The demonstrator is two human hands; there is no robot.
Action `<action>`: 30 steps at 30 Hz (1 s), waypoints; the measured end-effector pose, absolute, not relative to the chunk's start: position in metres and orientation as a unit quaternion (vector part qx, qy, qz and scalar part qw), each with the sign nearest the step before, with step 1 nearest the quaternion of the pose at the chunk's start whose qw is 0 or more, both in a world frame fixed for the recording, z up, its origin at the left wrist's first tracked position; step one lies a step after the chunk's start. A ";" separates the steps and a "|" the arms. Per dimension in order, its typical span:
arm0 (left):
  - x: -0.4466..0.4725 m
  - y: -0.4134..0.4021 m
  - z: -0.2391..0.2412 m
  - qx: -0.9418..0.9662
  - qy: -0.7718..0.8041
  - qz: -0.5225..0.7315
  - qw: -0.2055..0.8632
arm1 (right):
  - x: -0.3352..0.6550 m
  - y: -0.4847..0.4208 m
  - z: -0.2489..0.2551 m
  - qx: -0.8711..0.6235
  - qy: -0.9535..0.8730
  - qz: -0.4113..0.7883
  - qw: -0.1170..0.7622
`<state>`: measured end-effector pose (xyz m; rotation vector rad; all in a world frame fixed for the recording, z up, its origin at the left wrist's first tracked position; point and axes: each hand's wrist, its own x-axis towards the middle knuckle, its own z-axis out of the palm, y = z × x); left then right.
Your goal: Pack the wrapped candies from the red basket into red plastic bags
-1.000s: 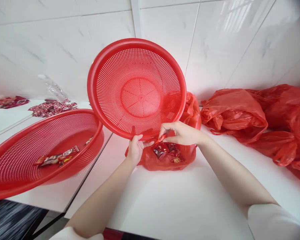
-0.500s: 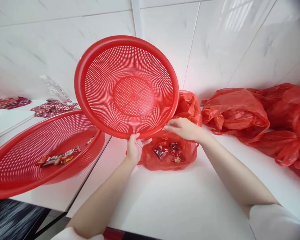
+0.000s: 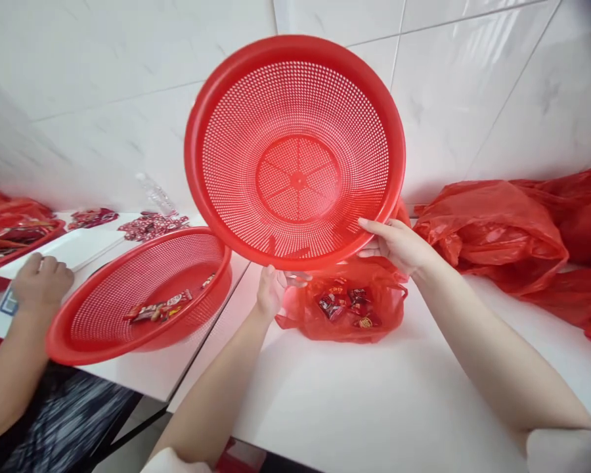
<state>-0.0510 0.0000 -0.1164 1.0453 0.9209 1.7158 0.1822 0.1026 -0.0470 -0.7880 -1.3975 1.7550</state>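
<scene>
Red basket (image 3: 295, 157) is up off the worktop (image 3: 374, 407), tipped on edge towards us, left hand (image 3: 270, 292) and right hand (image 3: 398, 244) both with fingers clamped on its lower rim. Right beneath sits an open red bag (image 3: 349, 328) of sweets. A second basket (image 3: 103, 332) holding a few sweets lies to the left near another person's hand (image 3: 42, 281), and crumpled red bags (image 3: 497, 230) are heaped on the right.

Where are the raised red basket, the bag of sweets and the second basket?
raised red basket (image 3: 298, 179): head view, centre of its mesh bottom.
bag of sweets (image 3: 342, 334): head view, its front wall.
second basket (image 3: 103, 309): head view, bare mesh wall.
</scene>
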 end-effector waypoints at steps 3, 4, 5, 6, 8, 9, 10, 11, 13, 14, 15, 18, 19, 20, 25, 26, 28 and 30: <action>-0.054 0.000 -0.113 0.444 0.379 0.696 0.418 | 0.187 0.100 -0.041 -0.298 -0.546 0.685 0.379; -0.055 0.000 -0.112 0.446 0.395 0.696 0.401 | 0.189 0.099 -0.040 -0.297 -0.543 0.687 0.380; -0.057 0.001 -0.110 0.448 0.417 0.692 0.382 | 0.189 0.099 -0.039 -0.295 -0.539 0.692 0.379; -0.058 0.002 -0.109 0.450 0.441 0.687 0.361 | 0.190 0.098 -0.038 -0.292 -0.534 0.697 0.378; -0.063 0.005 -0.107 0.449 0.481 0.682 0.321 | 0.190 0.096 -0.035 -0.280 -0.523 0.713 0.374; -0.066 0.006 -0.107 0.441 0.494 0.684 0.306 | 0.191 0.095 -0.033 -0.273 -0.517 0.721 0.373; -0.070 0.008 -0.108 0.424 0.506 0.691 0.294 | 0.192 0.094 -0.030 -0.264 -0.510 0.730 0.370; -0.073 0.010 -0.110 0.399 0.517 0.700 0.288 | 0.194 0.092 -0.028 -0.257 -0.504 0.738 0.368; -0.079 0.014 -0.116 0.340 0.540 0.712 0.293 | 0.197 0.089 -0.022 -0.248 -0.493 0.750 0.365; -0.082 0.015 -0.119 0.318 0.551 0.710 0.302 | 0.199 0.087 -0.019 -0.247 -0.489 0.753 0.364; -0.083 0.017 -0.122 0.307 0.559 0.704 0.314 | 0.201 0.085 -0.016 -0.248 -0.486 0.755 0.364; -0.087 0.020 -0.129 0.322 0.549 0.685 0.355 | 0.202 0.083 -0.014 -0.249 -0.478 0.764 0.355; -0.088 0.021 -0.129 0.331 0.541 0.685 0.359 | 0.201 0.083 -0.015 -0.248 -0.473 0.771 0.346; -0.088 0.021 -0.129 0.343 0.539 0.681 0.358 | 0.199 0.083 -0.017 -0.248 -0.467 0.779 0.337; -0.090 0.016 -0.127 0.435 0.580 0.596 0.346 | 0.181 0.090 -0.035 -0.263 -0.433 0.814 0.283; -0.090 0.014 -0.127 0.447 0.583 0.580 0.351 | 0.177 0.090 -0.039 -0.262 -0.432 0.819 0.272; -0.089 0.011 -0.128 0.465 0.588 0.556 0.360 | 0.169 0.090 -0.047 -0.256 -0.439 0.823 0.255; -0.089 0.007 -0.128 0.482 0.592 0.531 0.368 | 0.161 0.087 -0.054 -0.250 -0.449 0.824 0.239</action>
